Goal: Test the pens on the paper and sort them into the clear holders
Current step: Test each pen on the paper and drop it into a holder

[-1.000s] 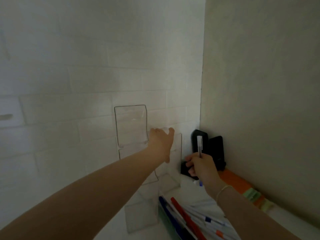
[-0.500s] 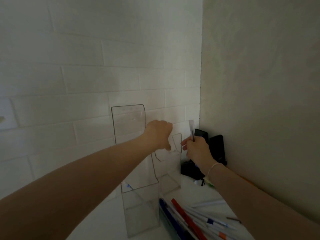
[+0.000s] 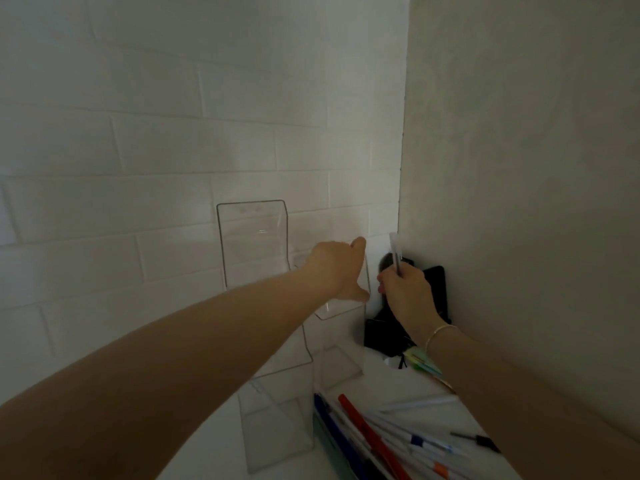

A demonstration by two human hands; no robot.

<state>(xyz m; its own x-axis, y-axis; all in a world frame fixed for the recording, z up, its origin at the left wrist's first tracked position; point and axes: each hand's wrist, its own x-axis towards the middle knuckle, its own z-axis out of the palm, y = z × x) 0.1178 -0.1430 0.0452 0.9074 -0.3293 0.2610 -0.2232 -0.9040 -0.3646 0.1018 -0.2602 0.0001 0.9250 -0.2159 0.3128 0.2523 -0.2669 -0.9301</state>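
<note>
Left hand [image 3: 337, 268] grips right holder's [image 3: 341, 341] rim, right hand [image 3: 403, 289] pinches a pen [image 3: 395, 252] upright beside it; holders look empty, pile of pens [image 3: 388, 441] left, so sorting barely started.

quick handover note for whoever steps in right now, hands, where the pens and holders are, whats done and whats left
Left hand: reaches to the smaller clear holder, fingers at its top edge; whether it grips is unclear.
Right hand: holds a pen upright, beside that holder, not yet in it.
Taller clear holder stands left of it, against the brick wall; no pens visible inside either one.
Loose pens lie on the white surface below.
Left to do: place the held pen, then test and sort the pile. The test paper is not clearly visible.
</note>
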